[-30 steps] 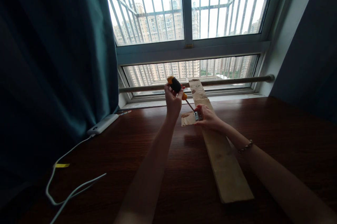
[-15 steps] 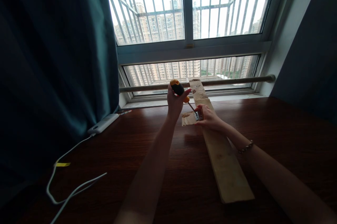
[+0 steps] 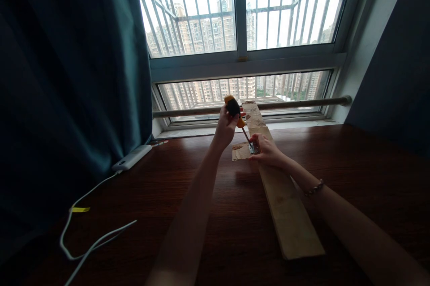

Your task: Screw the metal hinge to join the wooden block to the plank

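My left hand (image 3: 225, 125) is closed round the black-and-orange handle of a screwdriver (image 3: 234, 109). The shaft slants down to the right, its tip on a small metal hinge (image 3: 253, 147). The hinge joins a long wooden plank (image 3: 285, 205) and a small wood piece (image 3: 239, 151) at the plank's left side. My right hand (image 3: 268, 150) rests on the plank with its fingers pinched on the hinge, steadying it. A bead bracelet (image 3: 314, 187) sits on my right wrist. The plank lies on the dark wooden table (image 3: 174, 196), with its far end on a rail.
A dark green curtain (image 3: 67, 75) hangs at the left. A white power bank (image 3: 131, 157) with white cables (image 3: 87, 232) lies by it. A round rail (image 3: 302, 102) runs along the barred window (image 3: 242, 8) behind the table. A dark wall stands at the right.
The screwdriver handle and my left hand have moved right and stood more upright, while the tip stays on the hinge. My right hand and the plank have stayed put.
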The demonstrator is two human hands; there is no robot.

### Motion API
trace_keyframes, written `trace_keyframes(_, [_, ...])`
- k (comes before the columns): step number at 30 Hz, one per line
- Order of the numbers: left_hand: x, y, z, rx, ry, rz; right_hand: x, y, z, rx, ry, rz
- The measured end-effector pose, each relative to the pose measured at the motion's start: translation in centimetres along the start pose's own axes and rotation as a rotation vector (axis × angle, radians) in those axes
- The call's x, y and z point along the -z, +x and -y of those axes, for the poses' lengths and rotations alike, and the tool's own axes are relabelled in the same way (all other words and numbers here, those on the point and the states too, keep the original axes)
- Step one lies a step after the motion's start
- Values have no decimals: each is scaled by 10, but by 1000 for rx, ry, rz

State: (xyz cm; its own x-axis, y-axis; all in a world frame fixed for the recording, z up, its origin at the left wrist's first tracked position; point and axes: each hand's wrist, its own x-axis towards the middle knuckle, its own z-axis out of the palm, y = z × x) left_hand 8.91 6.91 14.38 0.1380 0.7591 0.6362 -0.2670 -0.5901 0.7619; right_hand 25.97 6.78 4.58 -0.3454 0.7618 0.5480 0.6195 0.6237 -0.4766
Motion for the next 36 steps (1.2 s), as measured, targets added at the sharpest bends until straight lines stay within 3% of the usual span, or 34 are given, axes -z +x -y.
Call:
trace_keyframes(7, [6, 2, -10, -44, -2, -122, 2, 0, 3, -3, -8, 7])
trace_keyframes(11, [14, 4, -28, -69, -72, -300, 2, -1, 5, -10, -8, 9])
trace_keyframes(14, [22, 5, -41, 13, -160, -425, 2, -1, 5, -5, -3, 10])
trace_keyframes(17, [30, 4, -42, 210, -247, -436, 1, -1, 1, 9, -3, 3])
trace_keyframes(21, [39, -11, -11, 559, -333, -437, -1, -1, -4, 25, 0, -3])
trace_keyframes(23, [43, -28, 14, 822, -391, -506, -2, -1, -5, 32, 0, -6])
trace_keyframes(24, [44, -39, 27, 879, -385, -534, -1, -1, -5, 34, 2, -7])
trace_keyframes(29, [51, -92, 69, 975, -425, -546, 0, -2, -3, 40, -2, -7])
trace_keyframes(33, [55, -110, 74, 874, -657, -417, -2, -3, -4, 60, -22, -7])
trace_keyframes(36, [56, -114, 74, 812, -702, -368, -4, -3, -7, 73, -36, -8])
